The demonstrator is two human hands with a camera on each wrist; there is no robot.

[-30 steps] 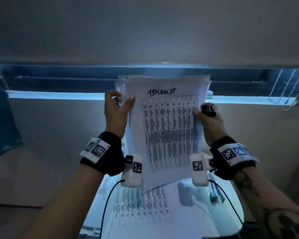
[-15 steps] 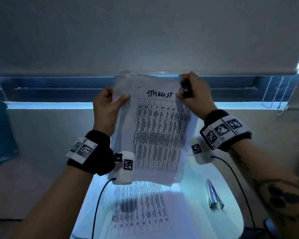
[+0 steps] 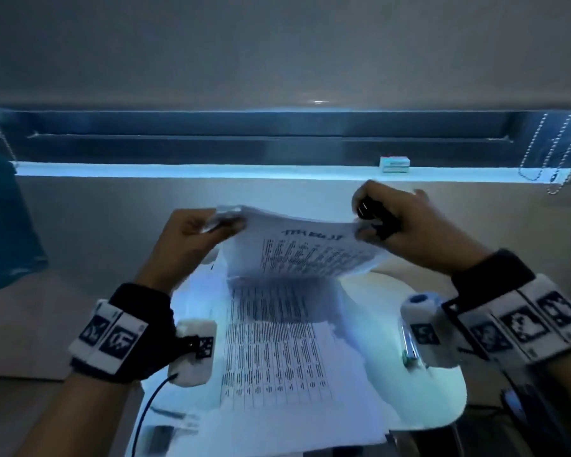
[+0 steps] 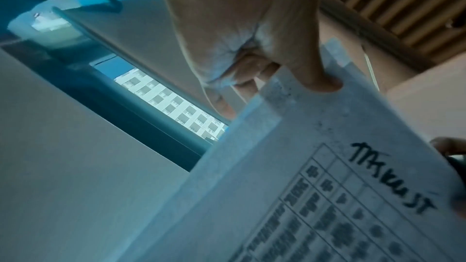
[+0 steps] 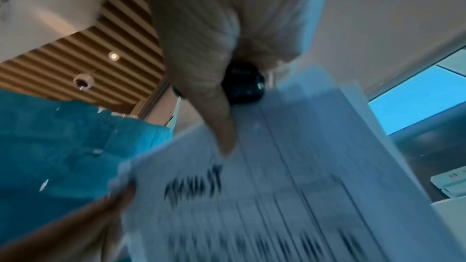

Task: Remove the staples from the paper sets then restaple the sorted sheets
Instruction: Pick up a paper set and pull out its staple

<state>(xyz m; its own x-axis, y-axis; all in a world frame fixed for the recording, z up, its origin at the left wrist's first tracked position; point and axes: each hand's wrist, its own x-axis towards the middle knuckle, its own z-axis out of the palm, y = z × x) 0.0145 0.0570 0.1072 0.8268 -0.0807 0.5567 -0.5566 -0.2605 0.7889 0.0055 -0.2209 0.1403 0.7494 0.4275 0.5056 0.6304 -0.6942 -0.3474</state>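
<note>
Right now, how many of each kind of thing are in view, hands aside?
Held paper set: 1
Sheets lying on the table: 1 layer, count unclear
Black tool in right hand: 1
Silver stapler: 1
Small box on sill: 1
Total: 5

The held paper set (image 3: 307,249) is the landmark here. Its printed table is too smeared to read, and the right wrist view blurs it worse. Beneath it, the sheets on the counter (image 3: 442,407) are partly shadowed and covered. At its right corner, a black tool (image 3: 374,216) sits mostly buried in the right hand (image 3: 409,225); what it is I cannot tell. The left hand (image 3: 192,239) hides the left corner.
</note>
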